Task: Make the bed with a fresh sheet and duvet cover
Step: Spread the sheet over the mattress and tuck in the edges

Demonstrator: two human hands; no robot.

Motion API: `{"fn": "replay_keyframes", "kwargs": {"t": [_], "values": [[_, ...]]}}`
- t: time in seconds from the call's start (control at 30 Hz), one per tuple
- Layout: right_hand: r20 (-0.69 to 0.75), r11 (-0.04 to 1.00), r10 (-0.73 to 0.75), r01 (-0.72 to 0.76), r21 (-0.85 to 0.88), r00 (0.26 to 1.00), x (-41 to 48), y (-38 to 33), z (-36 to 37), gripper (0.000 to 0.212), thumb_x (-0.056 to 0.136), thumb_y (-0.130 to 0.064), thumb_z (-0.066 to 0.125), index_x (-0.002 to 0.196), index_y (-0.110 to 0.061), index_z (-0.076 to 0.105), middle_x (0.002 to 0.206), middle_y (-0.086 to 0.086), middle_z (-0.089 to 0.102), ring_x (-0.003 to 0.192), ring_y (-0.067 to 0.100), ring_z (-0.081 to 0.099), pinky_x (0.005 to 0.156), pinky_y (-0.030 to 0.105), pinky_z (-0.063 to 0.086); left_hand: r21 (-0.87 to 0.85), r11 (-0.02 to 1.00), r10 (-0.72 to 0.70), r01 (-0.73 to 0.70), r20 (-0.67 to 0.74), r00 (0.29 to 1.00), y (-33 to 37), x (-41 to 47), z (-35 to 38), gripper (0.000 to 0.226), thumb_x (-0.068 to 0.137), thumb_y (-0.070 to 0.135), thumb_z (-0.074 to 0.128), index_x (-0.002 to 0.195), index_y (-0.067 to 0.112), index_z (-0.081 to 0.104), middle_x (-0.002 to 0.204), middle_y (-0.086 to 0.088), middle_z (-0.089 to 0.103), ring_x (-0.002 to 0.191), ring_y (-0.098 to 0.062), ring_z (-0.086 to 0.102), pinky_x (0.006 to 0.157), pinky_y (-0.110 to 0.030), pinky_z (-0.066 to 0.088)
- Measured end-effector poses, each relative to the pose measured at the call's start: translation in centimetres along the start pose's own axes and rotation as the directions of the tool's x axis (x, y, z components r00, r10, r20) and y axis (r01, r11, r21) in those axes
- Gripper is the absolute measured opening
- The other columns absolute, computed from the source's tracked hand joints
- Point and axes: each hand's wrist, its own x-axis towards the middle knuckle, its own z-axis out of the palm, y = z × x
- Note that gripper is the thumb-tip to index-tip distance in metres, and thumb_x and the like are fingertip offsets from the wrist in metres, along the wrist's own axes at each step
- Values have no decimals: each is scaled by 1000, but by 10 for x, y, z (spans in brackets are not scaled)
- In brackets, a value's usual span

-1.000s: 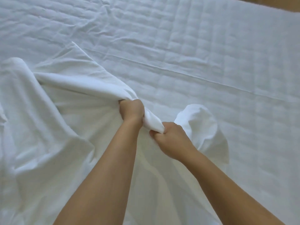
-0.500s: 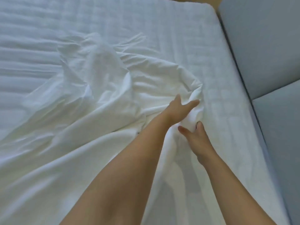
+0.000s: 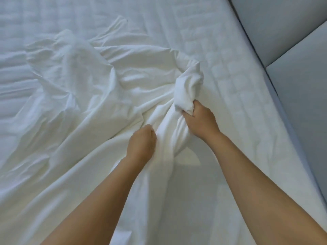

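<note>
Quilted mattress (image 3: pixel 230 71), white sheet (image 3: pixel 106 106) in both hands (image 3: pixel 142 144) (image 3: pixel 201 121)

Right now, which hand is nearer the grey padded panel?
Right. The right hand grips the bunched sheet on the side toward the grey padded panel, apart from it; the left hand grips the sheet farther away, beyond the right hand.

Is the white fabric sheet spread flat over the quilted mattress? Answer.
No: the white sheet lies bunched, gripped by the right hand and left hand.

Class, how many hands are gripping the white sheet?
2. The left hand grips a fold near the picture's middle; the right hand clutches the bunched sheet beside it, nearer the grey panels.
</note>
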Motion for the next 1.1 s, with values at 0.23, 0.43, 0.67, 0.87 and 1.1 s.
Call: {"fn": "replay_keyframes", "kwargs": {"t": [0.23, 0.43, 0.67, 0.87, 1.1], "values": [[118, 931, 300, -318, 177, 946, -17, -12, -77, 27, 89, -35, 59, 92, -8, 61, 85, 8, 65, 78, 24, 64, 73, 34, 50, -107, 965, 258, -238, 270, 928, 35, -38, -4, 73, 82, 54, 58, 142, 23, 30, 141, 8, 36, 128, -13, 38, 100, -29, 35], [456, 871, 241, -399, 288, 857, -71, 79, -48, 74, 59, -46, 85, 123, -27, 53, 117, -7, 65, 109, 15, 62, 91, 33, 51, 433, 871, 121, -233, 270, 955, 2, -58, 79, 66, 89, 22, 52, 145, 20, 16, 140, -7, 29, 128, -28, 32, 98, -36, 35], [105, 993, 110, -105, -47, 988, -101, 123, -1, 30, 92, -31, 55, 121, -24, 54, 121, 2, 61, 127, 26, 46, 111, 40, 21, -130, 991, 38, -19, 143, 989, 0, -34, 40, 12, 83, 5, 44, 73, 11, 47, 67, 0, 51, 67, -24, 47, 54, -32, 32], [102, 863, 453, -464, 198, 886, -111, 126, -89, 21, 91, -37, 58, 92, -16, 62, 91, 4, 66, 82, 21, 60, 67, 31, 43, -374, 919, 80, 124, 486, 870, 35, -56, 19, 14, 61, 24, 51, 68, 13, 54, 64, 4, 55, 64, -19, 51, 59, -30, 39], [-206, 762, 471, -513, -394, 858, -139, 156, -20, 73, 85, -25, 58, 145, -5, 22, 141, 22, 33, 127, 40, 33, 100, 49, 32, -125, 987, 152, -101, 518, 842, 14, -112, 81, 64, 92, 36, 56, 146, 15, 29, 151, -1, 32, 137, -17, 30, 108, -21, 21]]}}
